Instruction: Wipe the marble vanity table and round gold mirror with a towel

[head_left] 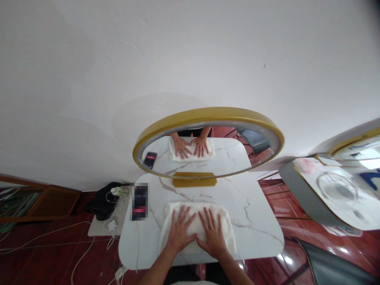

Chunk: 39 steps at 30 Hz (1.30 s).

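Note:
A folded white cloth (197, 209) lies near the front edge of a white marble-patterned table (255, 221). My left hand (180, 231) rests flat on its left part, fingers spread. On the right part lies my right hand (213, 233), also flat with spread fingers. The two thumbs meet or nearly meet at the middle of the cloth. Neither hand grips anything. Both hands and the cloth are reflected in the gold-framed mirror (208, 152) behind them.
A phone (139, 202), blurred out, lies at the table's left with a cable. Left on the floor are a black bag (102, 202) and cords. To the right stand a black chair (335, 263) and a second white table (341, 194). A white wall rises behind.

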Available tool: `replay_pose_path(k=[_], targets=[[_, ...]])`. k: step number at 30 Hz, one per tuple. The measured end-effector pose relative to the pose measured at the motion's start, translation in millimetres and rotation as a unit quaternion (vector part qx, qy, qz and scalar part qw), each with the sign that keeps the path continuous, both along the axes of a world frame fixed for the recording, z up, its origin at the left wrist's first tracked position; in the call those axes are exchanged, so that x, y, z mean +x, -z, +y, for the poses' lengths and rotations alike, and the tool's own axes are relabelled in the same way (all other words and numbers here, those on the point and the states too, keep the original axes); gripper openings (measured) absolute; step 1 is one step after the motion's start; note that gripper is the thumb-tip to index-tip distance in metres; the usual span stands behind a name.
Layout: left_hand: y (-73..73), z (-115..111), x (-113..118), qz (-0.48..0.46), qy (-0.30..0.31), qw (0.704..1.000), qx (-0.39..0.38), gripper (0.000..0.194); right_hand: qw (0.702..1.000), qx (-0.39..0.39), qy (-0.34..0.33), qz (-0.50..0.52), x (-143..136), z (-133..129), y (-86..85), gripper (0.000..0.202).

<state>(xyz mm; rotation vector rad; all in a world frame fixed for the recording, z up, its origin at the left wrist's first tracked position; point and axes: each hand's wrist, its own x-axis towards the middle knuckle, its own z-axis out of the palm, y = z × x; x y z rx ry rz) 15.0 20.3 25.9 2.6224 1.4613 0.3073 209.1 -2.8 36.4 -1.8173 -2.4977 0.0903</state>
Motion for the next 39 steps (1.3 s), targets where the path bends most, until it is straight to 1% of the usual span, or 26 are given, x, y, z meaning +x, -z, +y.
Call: replay_pose_path(k=[4, 9, 13, 16, 18, 21, 26, 31, 33, 35, 39], targets=[[1.1, -2, 3, 0.009, -0.009, 1.0, -0.006, 0.076, 1.0, -0.001, -0.011, 0.007, 8, -3, 7.0, 0.084], [0.8, -17, 12, 0.011, 0.007, 1.0, -0.016, 0.073, 0.999, -0.005, -0.029, 0.014, 32, -12, 7.8, 0.086], [5.3, -32, 29, 0.009, 0.034, 0.999, -0.039, 0.076, 0.998, -0.011, -0.056, 0.012, 61, -24, 6.2, 0.087], [9.3, -34, 45, 0.006, 0.026, 0.998, -0.053, 0.076, 0.998, -0.011, -0.066, 0.005, 78, -24, 5.7, 0.087], [10.5, -29, 55, 0.005, 0.016, 0.998, -0.061, 0.077, 0.998, -0.007, -0.067, 0.005, 86, -19, 6.1, 0.087], [9.3, -14, 64, 0.006, 0.01, 0.997, -0.072, 0.077, 0.998, -0.002, -0.06, 0.01, 92, -4, 7.4, 0.087], [3.6, 20, 76, 0.017, 0.0, 0.997, -0.071, 0.075, 0.999, 0.001, -0.052, 0.014, 97, 29, 7.2, 0.086], [-0.2, 48, 86, 0.031, -0.034, 0.997, -0.06, 0.076, 0.999, 0.005, -0.043, 0.012, 97, 62, 4.1, 0.086], [-1.1, 53, 89, 0.036, -0.047, 0.997, -0.057, 0.076, 0.999, 0.01, -0.045, 0.015, 97, 70, 3.2, 0.087], [-1.7, 53, 92, 0.039, -0.06, 0.996, -0.056, 0.075, 0.999, 0.013, -0.049, 0.018, 97, 73, 2.3, 0.088], [-1.9, 41, 100, 0.037, -0.073, 0.995, -0.062, 0.072, 0.998, 0.007, -0.057, 0.022, 106, 65, 0.9, 0.086]])
